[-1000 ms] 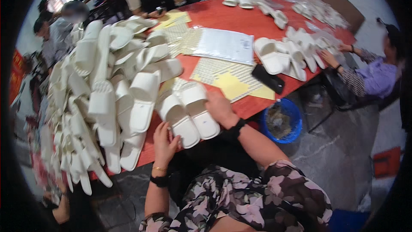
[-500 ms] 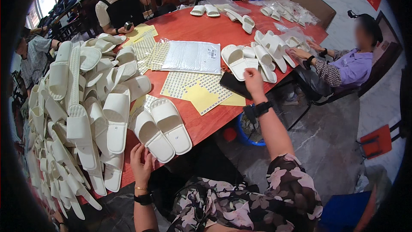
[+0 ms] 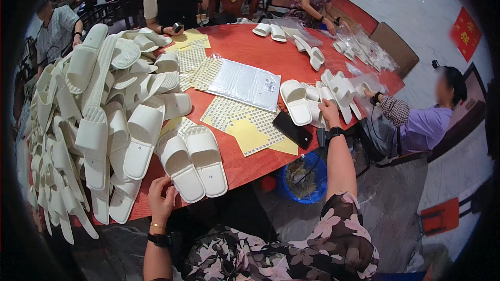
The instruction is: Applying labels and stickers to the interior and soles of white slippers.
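Slipper pair: two white slippers (image 3: 207, 158), side by side on the red table (image 3: 234, 47) at its near edge.
Toes: both point away from the person; long axes run from heel up and slightly leftward.
Left hand (image 3: 160, 198): beside the left slipper's heel, thumb and fingers parted; whether it touches is unclear.
Right hand (image 3: 329, 114): fingers bunched at the slipper cluster (image 3: 296, 105); I cannot tell whether they grip one.
Slipper pile (image 3: 94, 140): left of the pair, too overlapped to count.
Beyond: one black phone (image 3: 292, 130), one silvery packet (image 3: 245, 83), several sticker sheets (image 3: 250, 136).
Floor: one blue bin (image 3: 324, 177).
Co-workers (image 3: 427, 127): at least four.
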Available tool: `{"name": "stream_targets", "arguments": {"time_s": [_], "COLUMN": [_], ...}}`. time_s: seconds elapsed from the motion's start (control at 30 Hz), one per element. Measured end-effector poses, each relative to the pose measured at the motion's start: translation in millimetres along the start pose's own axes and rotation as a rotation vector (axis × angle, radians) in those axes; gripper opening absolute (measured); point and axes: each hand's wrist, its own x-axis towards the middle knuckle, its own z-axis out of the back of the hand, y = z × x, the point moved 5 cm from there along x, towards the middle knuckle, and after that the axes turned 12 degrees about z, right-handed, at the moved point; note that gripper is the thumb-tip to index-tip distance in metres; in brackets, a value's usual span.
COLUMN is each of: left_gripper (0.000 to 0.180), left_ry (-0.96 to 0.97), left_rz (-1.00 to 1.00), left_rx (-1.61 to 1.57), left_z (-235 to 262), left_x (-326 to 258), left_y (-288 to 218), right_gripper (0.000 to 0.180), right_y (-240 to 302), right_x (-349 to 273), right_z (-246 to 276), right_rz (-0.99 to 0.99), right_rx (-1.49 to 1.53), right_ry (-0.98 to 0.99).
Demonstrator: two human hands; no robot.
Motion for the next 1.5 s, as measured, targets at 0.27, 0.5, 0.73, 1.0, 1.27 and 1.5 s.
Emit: {"name": "stream_targets", "arguments": {"time_s": [0.27,0.5,0.73,1.0,1.27,1.5], "left_gripper": [0.025,0.023,0.022,0.018,0.023,0.054], "left_ry": [-0.050,-0.047,-0.054,-0.075,-0.023,0.088], "left_rz": [-0.025,0.025,-0.030,-0.045,-0.214,-0.099], "left_rx": [0.056,0.046,0.075,0.079,0.229,0.552], "left_z": [1,-1,0,1,-22,-71], "left_x": [-2,-2,-1,-6,-1,27], "left_y": [2,1,-2,4,-65,-70], "right_gripper": [0.036,0.036,0.056,0.056,0.042,0.040], "right_y": [105,121,114,130,195,244], "right_x": [-5,-9,0,-4,-99,-209], "right_z": [-42,-72,-76,-41,-18,-81], "right_rz": [0.384,0.106,0.073,0.172,0.420,0.497], "right_rx": [-0.643,-0.592,-0.659,-0.497,0.011,0.057], "right_ry": [-0.037,0.285,0.304,0.061,0.002,0.184]}}
